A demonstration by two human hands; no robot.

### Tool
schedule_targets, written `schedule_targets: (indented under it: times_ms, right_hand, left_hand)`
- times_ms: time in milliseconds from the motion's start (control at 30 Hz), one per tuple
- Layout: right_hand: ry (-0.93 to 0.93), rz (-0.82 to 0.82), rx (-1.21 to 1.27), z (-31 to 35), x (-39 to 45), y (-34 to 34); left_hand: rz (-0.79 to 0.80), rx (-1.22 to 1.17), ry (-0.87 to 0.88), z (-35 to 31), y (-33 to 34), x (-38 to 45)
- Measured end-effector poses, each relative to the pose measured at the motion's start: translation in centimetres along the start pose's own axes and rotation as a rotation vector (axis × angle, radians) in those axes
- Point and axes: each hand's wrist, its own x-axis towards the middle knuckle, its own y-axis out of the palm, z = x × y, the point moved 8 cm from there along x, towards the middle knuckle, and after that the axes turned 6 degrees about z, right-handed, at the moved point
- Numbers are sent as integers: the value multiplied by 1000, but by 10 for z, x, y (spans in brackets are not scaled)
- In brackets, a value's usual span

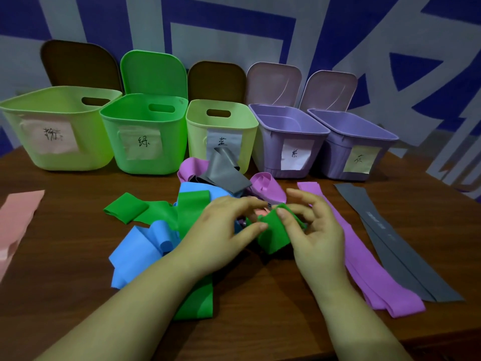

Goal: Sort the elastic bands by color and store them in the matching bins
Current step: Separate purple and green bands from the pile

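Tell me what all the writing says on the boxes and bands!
"绿": paper label on the bright green bin.
"蓝": label on the small light green bin.
Label on the big light green bin: scribbled, unreadable.
Labels on the two purple bins: too faint to be sure.
Print on the flat grey band: too small.

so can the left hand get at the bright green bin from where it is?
Probably yes. The left hand pinches the green band at the pile; the bright green bin stands behind and to its left, lid up, mouth open. Only low bands lie between, nothing tall blocking the way.
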Motion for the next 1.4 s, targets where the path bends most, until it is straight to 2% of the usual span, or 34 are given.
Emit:
schedule_targets:
  times_ms: [233, 433, 600, 733, 833, 967, 1167, 1267, 1400]
  right_hand:
    - [-11, 57, -44, -2, 1, 6]
    - [28, 31, 86, -10, 4, 3]
    - [-20, 116, 34, 0, 0, 11]
    - [-71, 104, 4, 5, -1, 10]
    - [-86, 109, -9, 6, -1, 11]
    - [0, 136, 62, -3, 1, 14]
    - [196, 273, 156, -19, 1, 30]
    - [227, 278, 255, -7, 2, 31]
    - [175, 242, 357, 24, 0, 22]
  left_hand:
    - [-39, -70, -73, 10, -3, 2]
    - [-85, -12, -48, 9, -6, 0]
    - [-70, -124, 20, -4, -7, -1]
    - [-52, -410, -34, -2, -6, -2]
    - [-63, -413, -69, 3, -4, 0]
    - [-111, -400, -92, 10, -7, 1]
    - [-193, -648, -142, 11, -13, 1]
    - [-127, -719, -133, 0, -14, 1]
    - [-41, -715, -110, -28, -26, 5]
